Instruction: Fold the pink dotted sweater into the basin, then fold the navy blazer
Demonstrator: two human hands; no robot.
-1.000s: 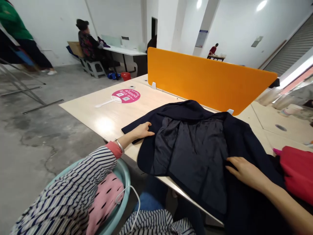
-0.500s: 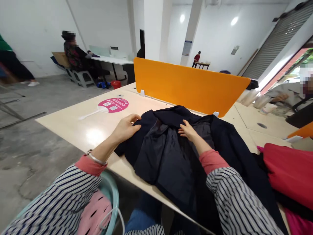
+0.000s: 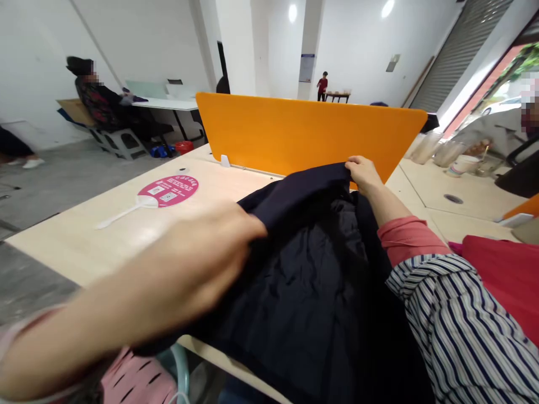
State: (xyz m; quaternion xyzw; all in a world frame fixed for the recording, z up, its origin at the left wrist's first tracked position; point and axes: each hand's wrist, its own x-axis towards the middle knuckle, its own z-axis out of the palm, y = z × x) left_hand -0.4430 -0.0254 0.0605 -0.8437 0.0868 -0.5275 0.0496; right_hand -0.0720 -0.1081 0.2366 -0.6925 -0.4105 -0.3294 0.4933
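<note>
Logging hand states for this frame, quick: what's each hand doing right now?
Left hand: blurred, closed grip on the dark jacket edge.
Right hand: closed grip on the jacket's far edge.

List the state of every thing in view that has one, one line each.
dark jacket: lifted off the table, lining showing, held at two spots.
left hand: shut on the jacket's edge, blurred.
right hand: pinching the jacket's top edge.
pink fan: lying flat on the table.
red garment: heaped at the right.
orange divider: upright.
</note>
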